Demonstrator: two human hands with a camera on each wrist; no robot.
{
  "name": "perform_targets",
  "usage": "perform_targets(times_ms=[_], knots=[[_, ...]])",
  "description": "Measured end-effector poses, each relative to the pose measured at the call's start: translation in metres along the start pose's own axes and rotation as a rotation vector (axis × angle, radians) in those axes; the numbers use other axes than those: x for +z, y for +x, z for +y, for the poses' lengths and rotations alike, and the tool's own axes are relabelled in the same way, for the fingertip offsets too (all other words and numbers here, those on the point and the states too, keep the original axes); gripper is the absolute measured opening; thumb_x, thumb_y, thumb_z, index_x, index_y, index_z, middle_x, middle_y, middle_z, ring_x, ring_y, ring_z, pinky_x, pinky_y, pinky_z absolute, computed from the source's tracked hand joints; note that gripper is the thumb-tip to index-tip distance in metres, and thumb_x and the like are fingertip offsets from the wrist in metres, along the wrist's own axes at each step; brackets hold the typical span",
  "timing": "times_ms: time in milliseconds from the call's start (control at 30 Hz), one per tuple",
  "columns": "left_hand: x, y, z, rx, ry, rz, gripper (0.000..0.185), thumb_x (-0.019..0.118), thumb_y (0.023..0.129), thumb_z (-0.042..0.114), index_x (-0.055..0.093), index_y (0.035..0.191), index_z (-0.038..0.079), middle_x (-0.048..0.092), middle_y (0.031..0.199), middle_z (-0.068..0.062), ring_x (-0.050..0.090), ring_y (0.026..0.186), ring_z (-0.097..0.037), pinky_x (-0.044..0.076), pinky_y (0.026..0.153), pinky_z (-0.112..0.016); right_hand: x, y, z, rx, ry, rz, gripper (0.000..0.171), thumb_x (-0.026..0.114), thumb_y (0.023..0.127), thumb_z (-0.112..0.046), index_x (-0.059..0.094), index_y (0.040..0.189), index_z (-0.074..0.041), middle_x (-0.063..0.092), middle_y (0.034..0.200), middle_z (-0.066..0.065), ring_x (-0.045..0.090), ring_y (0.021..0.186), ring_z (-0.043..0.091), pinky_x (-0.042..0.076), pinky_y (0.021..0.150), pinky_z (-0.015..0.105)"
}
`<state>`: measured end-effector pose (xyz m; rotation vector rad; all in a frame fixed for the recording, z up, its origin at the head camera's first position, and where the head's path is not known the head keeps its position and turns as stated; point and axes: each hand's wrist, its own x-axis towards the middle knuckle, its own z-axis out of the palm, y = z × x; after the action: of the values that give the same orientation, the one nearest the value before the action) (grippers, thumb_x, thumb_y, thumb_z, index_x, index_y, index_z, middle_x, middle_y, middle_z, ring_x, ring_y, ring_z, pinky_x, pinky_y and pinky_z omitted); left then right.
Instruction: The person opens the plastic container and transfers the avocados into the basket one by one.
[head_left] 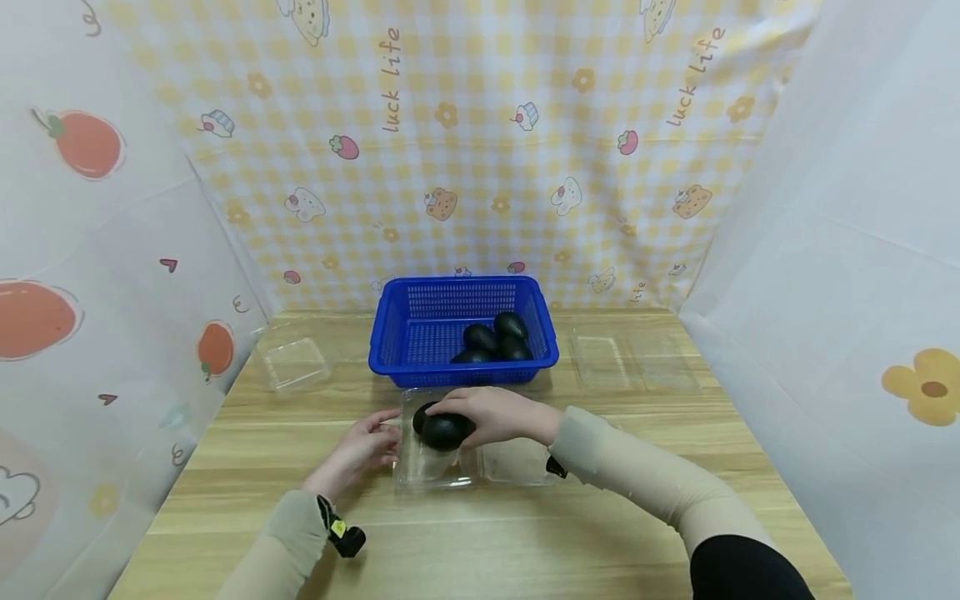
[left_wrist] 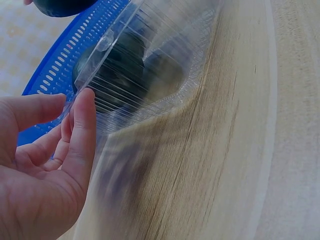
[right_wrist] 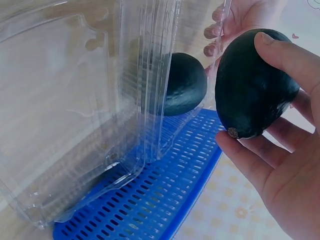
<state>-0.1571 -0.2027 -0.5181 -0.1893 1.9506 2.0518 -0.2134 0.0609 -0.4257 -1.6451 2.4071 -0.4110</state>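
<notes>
My right hand (head_left: 501,413) grips a dark avocado (head_left: 448,432) over the left half of an open clear plastic clamshell box (head_left: 442,482). In the right wrist view, thumb and fingers wrap the held avocado (right_wrist: 252,85), its stem end pointing down-left. A second avocado (right_wrist: 189,85) lies inside that half of the box, seen through its wall in the left wrist view. At the box's left side, my left hand (head_left: 358,452) pinches the rim between thumb and fingertips (left_wrist: 86,100).
Behind the box stands a blue perforated basket (head_left: 390,333) with several avocados (head_left: 480,337) at its right side. Other clear boxes lie at the back left (head_left: 294,364) and back right (head_left: 603,360). A patterned cloth (head_left: 465,167) hangs behind the wooden table (head_left: 480,550).
</notes>
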Motion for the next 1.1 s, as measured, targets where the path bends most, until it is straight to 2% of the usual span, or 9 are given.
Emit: perform_targets(times_ms=[467, 900, 1100], knots=[[-0.002, 0.002, 0.001, 0.002, -0.002, -0.012, 0.056, 0.054, 0.094, -0.002, 0.031, 0.145, -0.009, 0.058, 0.102, -0.015, 0.059, 0.079, -0.017, 0.056, 0.066, -0.03, -0.014, 0.003, 0.001, 0.023, 0.002, -0.005, 0.072, 0.081, 0.08, -0.023, 0.048, 0.144, -0.021, 0.052, 0.137, 0.002, 0.05, 0.124, 0.018, 0.042, 0.103, 0.035], [-0.005, 0.001, -0.002, 0.004, -0.004, -0.014, 0.056, 0.055, 0.094, -0.001, 0.032, 0.144, -0.009, 0.057, 0.097, -0.01, 0.058, 0.076, -0.016, 0.055, 0.063, -0.029, -0.024, 0.005, 0.006, 0.011, -0.017, -0.001, 0.069, 0.079, 0.082, -0.025, 0.048, 0.144, -0.02, 0.051, 0.139, 0.001, 0.049, 0.126, 0.017, 0.043, 0.102, 0.034], [-0.006, 0.002, -0.002, 0.0, -0.005, -0.022, 0.056, 0.055, 0.095, 0.0, 0.032, 0.145, -0.007, 0.058, 0.101, -0.013, 0.059, 0.078, -0.018, 0.056, 0.064, -0.03, -0.028, 0.007, 0.008, 0.027, -0.025, -0.01, 0.069, 0.078, 0.083, -0.023, 0.047, 0.144, -0.02, 0.051, 0.14, 0.001, 0.048, 0.126, 0.017, 0.043, 0.102, 0.033]])
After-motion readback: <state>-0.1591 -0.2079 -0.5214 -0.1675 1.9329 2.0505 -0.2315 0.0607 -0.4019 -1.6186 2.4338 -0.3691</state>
